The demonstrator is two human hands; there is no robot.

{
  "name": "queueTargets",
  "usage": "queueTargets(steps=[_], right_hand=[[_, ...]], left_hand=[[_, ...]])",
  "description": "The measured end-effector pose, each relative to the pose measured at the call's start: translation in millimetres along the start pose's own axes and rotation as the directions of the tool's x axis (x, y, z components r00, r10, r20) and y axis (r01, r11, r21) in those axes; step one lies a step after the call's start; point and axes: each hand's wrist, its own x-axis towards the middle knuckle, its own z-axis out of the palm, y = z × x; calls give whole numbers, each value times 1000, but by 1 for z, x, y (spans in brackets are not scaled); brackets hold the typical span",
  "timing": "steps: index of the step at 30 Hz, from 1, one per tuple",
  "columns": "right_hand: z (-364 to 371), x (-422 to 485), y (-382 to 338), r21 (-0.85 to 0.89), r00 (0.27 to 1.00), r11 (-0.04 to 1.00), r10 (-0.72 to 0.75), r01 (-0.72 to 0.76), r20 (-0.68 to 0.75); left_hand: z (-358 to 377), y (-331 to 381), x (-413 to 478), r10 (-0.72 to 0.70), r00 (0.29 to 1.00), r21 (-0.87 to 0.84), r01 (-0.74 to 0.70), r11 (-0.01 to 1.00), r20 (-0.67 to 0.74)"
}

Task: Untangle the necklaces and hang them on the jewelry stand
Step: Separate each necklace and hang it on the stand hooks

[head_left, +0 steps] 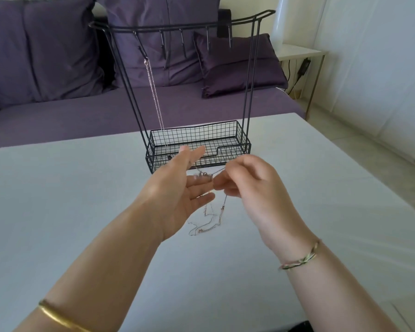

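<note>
Left hand (177, 188) open, fingers straight and spread, palm turned toward the right hand (242, 180). Right hand pinches, thumb against curled fingers, a tangle of thin silver and rose-gold chain necklaces (207, 221). The clasp end lies at the left fingertips; contact there is too blurred to tell. The rest of the tangle hangs between both hands and pools on the pale grey counter (70, 200) just below them. Black wire jewelry stand with mesh basket base (197, 149) stands just beyond the hands. One thin silver chain (155, 92) hangs from its leftmost hook, above the left hand.
</note>
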Motion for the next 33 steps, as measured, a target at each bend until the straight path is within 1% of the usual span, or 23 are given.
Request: queueTargets(steps=[2, 3, 5, 7, 9, 12, 14, 16, 19, 22, 26, 29, 31, 33], right_hand=[[-2, 1, -2, 159, 997, 984, 76, -76, 10], [-3, 1, -2, 184, 996, 979, 88, -87, 2], [-7, 2, -3, 130, 996, 989, 73, -66, -46], [-13, 4, -4, 64, 997, 998, 20, -15, -80], [-16, 4, -6, 16, 996, 999, -46, 48, -80], [-17, 5, -4, 17, 990, 997, -70, 72, -120], [-18, 7, -1, 99, 984, 994, -25, 43, -176], [-20, 7, -1, 217, 977, 976, 56, -11, -203], [-24, 10, -1, 409, 959, 908, 193, -95, -206], [-28, 14, -1, 506, 942, 855, 255, -115, -218], [-31, 16, 0, 576, 917, 809, 310, -118, -249], [-35, 19, 3, 583, 896, 803, 345, -127, -281], [-39, 21, 4, 551, 891, 825, 336, -122, -305], [-41, 21, 5, 483, 897, 867, 304, -121, -321]], left_hand=[[0, 1, 0, 7, 1000, 0, -7, 1000, -2], [1, 1, 0, 9, 1000, 1, -9, 1000, -5], [1, 1, 0, 13, 1000, 1, -13, 1000, -19], [0, 1, 0, 15, 999, -3, -15, 1000, -45], [0, 3, 0, 14, 998, -17, -15, 1000, -64], [-1, 4, 0, 5, 997, -45, -8, 999, -76], [-2, 6, -1, 8, 997, -66, -13, 998, -77], [-3, 7, -2, 10, 996, -81, -17, 997, -85], [-6, 9, 0, 13, 991, -80, -24, 997, -132], [-9, 9, 1, 21, 981, -70, -35, 997, -195], [-12, 10, 1, 61, 955, -63, -82, 995, -291], [-16, 12, 2, 73, 948, -67, -99, 993, -310], [-19, 13, 2, 89, 944, -7, -97, 995, -318], [-21, 14, 2, 122, 937, 99, -95, 991, -327]])
